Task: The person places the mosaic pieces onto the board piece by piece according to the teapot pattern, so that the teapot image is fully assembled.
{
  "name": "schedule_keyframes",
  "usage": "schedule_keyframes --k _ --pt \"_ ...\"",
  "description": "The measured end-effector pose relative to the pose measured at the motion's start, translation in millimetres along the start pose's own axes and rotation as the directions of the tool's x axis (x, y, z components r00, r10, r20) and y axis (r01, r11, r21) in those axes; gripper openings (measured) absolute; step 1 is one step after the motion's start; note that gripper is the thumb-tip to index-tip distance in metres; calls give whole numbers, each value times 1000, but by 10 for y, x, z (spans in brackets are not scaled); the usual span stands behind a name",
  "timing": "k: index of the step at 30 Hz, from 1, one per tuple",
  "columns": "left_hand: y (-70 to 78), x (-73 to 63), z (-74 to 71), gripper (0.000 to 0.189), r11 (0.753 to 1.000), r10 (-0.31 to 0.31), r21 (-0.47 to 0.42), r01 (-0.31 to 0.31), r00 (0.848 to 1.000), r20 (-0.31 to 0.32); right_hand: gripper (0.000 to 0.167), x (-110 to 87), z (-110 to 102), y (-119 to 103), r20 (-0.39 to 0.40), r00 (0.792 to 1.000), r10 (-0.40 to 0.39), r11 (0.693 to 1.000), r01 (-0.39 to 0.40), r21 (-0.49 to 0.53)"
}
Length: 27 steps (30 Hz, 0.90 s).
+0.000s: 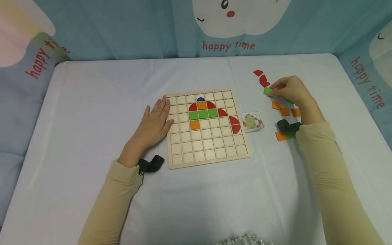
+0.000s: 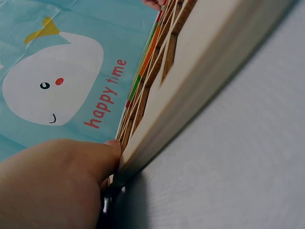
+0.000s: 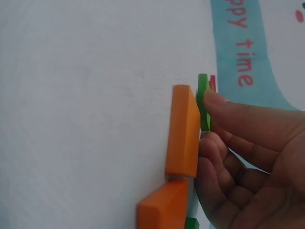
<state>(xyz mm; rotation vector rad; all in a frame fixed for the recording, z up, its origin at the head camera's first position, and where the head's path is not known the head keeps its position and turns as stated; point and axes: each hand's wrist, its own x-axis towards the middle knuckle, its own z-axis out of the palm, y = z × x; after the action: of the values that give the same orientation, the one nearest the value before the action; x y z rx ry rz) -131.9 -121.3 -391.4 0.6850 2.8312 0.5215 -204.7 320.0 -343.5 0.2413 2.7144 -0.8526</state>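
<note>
My left hand [image 1: 154, 125] lies with straight fingers along the left edge of the wooden grid board [image 1: 210, 163], its fingertips and thumb on the rim. In the left wrist view, the thumb [image 2: 102, 160] rests against the board's side. Off to the right, my right hand [image 1: 293, 89] pinches a green square tile [image 1: 267, 91] between thumb and fingers. The right wrist view has the thumb on the face of that tile [image 3: 203, 107]. On the board sit green tiles [image 1: 203, 114], orange tiles [image 1: 195, 125], red quarter-round pieces [image 1: 234, 125] and a blue half-round piece [image 1: 200, 99].
A small printed pattern card [image 1: 252, 121] lies against the board's right side. Red pieces [image 1: 263, 81] are beyond the right hand, with loose orange tiles [image 1: 284, 111] nearer. Under the right wrist are another orange tile [image 1: 280, 136] and a green tile [image 1: 290, 135]. White beads [image 1: 245, 240] show at the front edge.
</note>
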Motion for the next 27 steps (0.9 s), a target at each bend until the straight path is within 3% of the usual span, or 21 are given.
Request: schedule_keyframes --k 7,16,22,27 --pt "11 -3 -2 64 1000 -3 3 3 1000 -3 35 -9 47 22 -34 999 -40 999 40 -7" --pt "25 -11 -35 64 1000 -8 6 8 1000 22 23 -149 58 -66 -118 990 -76 991 89 103" --pt "17 -13 -36 64 1000 -6 15 6 1000 18 22 -309 85 -253 -117 987 -112 962 137 237" --pt "10 -10 -31 64 1000 -5 10 5 1000 14 17 -449 166 -466 -119 973 -198 921 227 318"
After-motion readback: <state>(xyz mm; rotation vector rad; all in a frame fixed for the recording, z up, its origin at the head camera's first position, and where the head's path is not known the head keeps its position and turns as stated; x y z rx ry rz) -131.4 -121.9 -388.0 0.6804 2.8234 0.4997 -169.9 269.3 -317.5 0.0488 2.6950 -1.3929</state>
